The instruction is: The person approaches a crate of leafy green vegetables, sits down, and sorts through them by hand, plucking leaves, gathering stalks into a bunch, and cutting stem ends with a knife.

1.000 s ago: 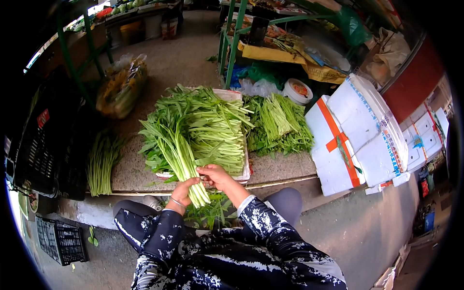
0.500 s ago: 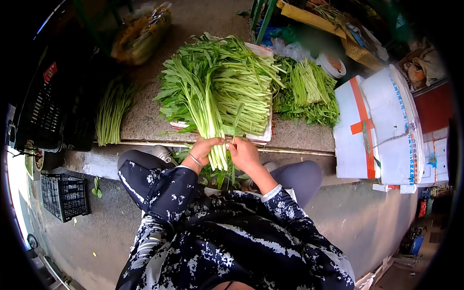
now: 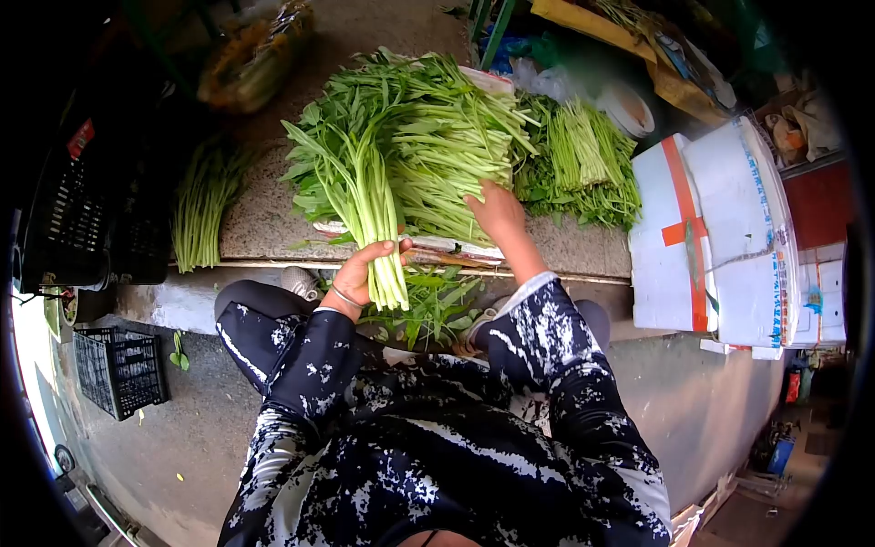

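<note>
My left hand (image 3: 359, 276) is closed round the lower stems of a bunch of water spinach (image 3: 368, 196), its leaves pointing away from me and the cut ends sticking out below my fingers. Just right of it, a large pile of water spinach (image 3: 451, 173) lies on a board or tray with a pale edge. My right hand (image 3: 499, 217) reaches to the near right side of that pile, fingers bent against the stems. Its fingertips are partly hidden, so what they pinch does not show. Loose leaves (image 3: 427, 305) lie on the ground below the held bunch.
Another stack of greens (image 3: 583, 159) sits right of the pile, and a smaller bunch (image 3: 202, 214) at the left. White foam boxes (image 3: 670, 246) with orange tape stand at the right. Black crates (image 3: 121, 369) are on the left; a round white tub (image 3: 627, 111) stands behind.
My right hand has left the stem ends of the held bunch and moved up and right to the pile. My left hand, still holding its bunch, has shifted slightly left.
</note>
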Motion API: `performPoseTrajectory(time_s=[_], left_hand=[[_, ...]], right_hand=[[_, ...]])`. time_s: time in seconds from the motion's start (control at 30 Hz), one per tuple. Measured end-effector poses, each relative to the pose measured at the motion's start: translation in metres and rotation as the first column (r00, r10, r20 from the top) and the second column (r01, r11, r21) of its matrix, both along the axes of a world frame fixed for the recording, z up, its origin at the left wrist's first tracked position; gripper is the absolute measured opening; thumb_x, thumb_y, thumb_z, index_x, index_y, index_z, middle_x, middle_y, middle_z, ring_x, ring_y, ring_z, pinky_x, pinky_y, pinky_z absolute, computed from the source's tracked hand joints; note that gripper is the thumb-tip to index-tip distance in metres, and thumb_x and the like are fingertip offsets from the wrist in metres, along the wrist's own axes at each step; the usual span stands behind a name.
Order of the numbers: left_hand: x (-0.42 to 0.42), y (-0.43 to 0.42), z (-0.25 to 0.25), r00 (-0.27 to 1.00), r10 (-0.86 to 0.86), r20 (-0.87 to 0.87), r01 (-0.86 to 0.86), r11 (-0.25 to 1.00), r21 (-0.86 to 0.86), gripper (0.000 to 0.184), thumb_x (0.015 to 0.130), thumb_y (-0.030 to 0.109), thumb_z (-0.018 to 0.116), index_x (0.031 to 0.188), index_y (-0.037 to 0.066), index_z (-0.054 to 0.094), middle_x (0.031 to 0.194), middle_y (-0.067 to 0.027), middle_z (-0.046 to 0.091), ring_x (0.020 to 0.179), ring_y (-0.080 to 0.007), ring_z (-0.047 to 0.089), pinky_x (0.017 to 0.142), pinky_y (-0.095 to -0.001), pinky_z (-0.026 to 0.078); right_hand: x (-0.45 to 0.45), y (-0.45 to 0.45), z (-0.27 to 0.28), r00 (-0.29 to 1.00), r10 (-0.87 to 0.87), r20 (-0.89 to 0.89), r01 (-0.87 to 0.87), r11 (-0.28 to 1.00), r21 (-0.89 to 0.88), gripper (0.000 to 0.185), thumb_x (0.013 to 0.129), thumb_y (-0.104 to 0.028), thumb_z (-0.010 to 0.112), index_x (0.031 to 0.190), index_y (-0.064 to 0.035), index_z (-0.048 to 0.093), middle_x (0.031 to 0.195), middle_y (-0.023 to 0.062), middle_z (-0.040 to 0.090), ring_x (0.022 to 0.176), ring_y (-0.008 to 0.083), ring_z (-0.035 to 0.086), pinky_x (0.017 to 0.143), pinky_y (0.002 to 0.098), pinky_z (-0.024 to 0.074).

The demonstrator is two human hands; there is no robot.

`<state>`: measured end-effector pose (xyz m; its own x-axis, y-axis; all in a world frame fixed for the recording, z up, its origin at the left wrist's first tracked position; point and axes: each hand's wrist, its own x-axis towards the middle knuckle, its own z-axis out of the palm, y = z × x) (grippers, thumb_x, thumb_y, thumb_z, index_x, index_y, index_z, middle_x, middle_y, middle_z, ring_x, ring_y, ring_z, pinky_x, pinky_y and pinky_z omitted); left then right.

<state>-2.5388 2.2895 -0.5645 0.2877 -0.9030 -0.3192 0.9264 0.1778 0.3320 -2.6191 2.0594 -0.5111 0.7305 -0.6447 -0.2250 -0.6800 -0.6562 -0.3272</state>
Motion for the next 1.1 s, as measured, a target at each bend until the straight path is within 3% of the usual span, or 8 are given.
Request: performPoseTrajectory(time_s=[0.13,0.17,0.33,0.47,0.6,0.9,1.03,1.1], left_hand=[[0.014,0.016,0.035,0.997,0.068,-0.019,-0.070,0.990,-0.121,0.044,0.075,0.005,0.057,0.116,0.003,0.043,0.092,-0.0056,0.056,0.074,-0.0168,0.056,0.066,-0.0285,0.049],[0.014,0.021,0.059,0.992,0.126,-0.010,-0.126,0.988,-0.084,0.048,0.072,0.006,0.057,0.117,0.005,0.041,0.087,-0.0020,0.055,0.065,-0.0132,0.050,0.057,-0.0240,0.040],[0.044,0.061,0.118,0.981,0.194,-0.019,-0.185,0.896,-0.404,0.049,0.072,0.006,0.056,0.117,0.003,0.037,0.080,-0.0007,0.052,0.059,-0.0102,0.047,0.052,-0.0245,0.040],[0.076,0.077,0.133,0.958,0.242,0.155,-0.131,0.847,-0.515,0.052,0.070,0.008,0.059,0.117,0.005,0.036,0.079,0.0007,0.053,0.057,-0.0109,0.048,0.050,-0.0235,0.038],[0.098,0.079,0.151,0.922,0.335,0.195,-0.175,0.809,-0.562,0.050,0.070,0.008,0.058,0.116,0.006,0.037,0.079,0.0012,0.053,0.057,-0.0101,0.048,0.050,-0.0229,0.038],[0.115,0.075,0.148,0.885,0.373,0.278,-0.235,0.874,-0.425,0.051,0.069,0.008,0.059,0.116,0.006,0.037,0.078,0.0015,0.051,0.055,-0.0097,0.045,0.050,-0.0228,0.035],[0.110,0.073,0.155,0.888,0.363,0.281,-0.225,0.877,-0.424,0.050,0.069,0.008,0.059,0.114,0.006,0.038,0.077,0.0016,0.051,0.055,-0.0094,0.045,0.049,-0.0223,0.034],[0.106,0.073,0.159,0.884,0.360,0.300,-0.218,0.883,-0.416,0.051,0.067,0.009,0.060,0.113,0.006,0.038,0.076,0.0020,0.051,0.053,-0.0095,0.045,0.049,-0.0225,0.034]], right_hand=[[0.054,-0.028,-0.040,0.975,0.184,0.122,-0.137,0.938,-0.320,0.058,0.076,-0.027,0.060,0.127,-0.0106,0.038,0.130,0.0101,0.039,0.122,0.0282,0.031,0.099,0.0413,0.0266],[0.064,-0.033,-0.049,0.970,0.184,0.162,-0.121,0.934,-0.336,0.054,0.073,-0.024,0.062,0.123,-0.0109,0.043,0.125,0.0088,0.043,0.120,0.0254,0.033,0.098,0.0437,0.0264],[0.077,-0.059,-0.041,0.959,0.285,-0.012,-0.269,0.890,-0.368,0.036,0.072,-0.023,0.061,0.104,-0.0086,0.056,0.109,0.0089,0.051,0.104,0.0250,0.045,0.085,0.0406,0.0344],[0.073,-0.064,-0.002,0.926,0.326,0.189,-0.253,0.910,-0.330,0.033,0.073,-0.027,0.061,0.097,-0.0058,0.058,0.100,0.0151,0.055,0.083,0.0340,0.056,0.071,0.0410,0.0438],[0.056,-0.060,0.040,0.975,0.194,0.105,-0.149,0.930,-0.335,0.030,0.074,-0.027,0.060,0.098,-0.0078,0.058,0.084,0.0170,0.061,0.080,0.0324,0.059,0.068,0.0419,0.0453],[0.016,-0.034,0.069,0.929,-0.179,0.324,0.227,0.967,-0.117,0.036,0.074,-0.032,0.060,0.100,-0.0083,0.058,0.082,0.0151,0.063,0.076,0.0300,0.060,0.066,0.0379,0.0462],[0.021,-0.044,0.010,0.939,-0.145,0.313,0.188,0.976,-0.110,0.040,0.074,-0.035,0.061,0.103,-0.0079,0.057,0.078,0.0149,0.062,0.075,0.0303,0.060,0.065,0.0370,0.0468],[0.027,-0.043,-0.016,0.985,-0.159,0.064,0.165,0.980,-0.113,0.043,0.074,-0.035,0.062,0.107,-0.0076,0.056,0.097,0.0155,0.059,0.090,0.0310,0.057,0.076,0.0386,0.0446]])
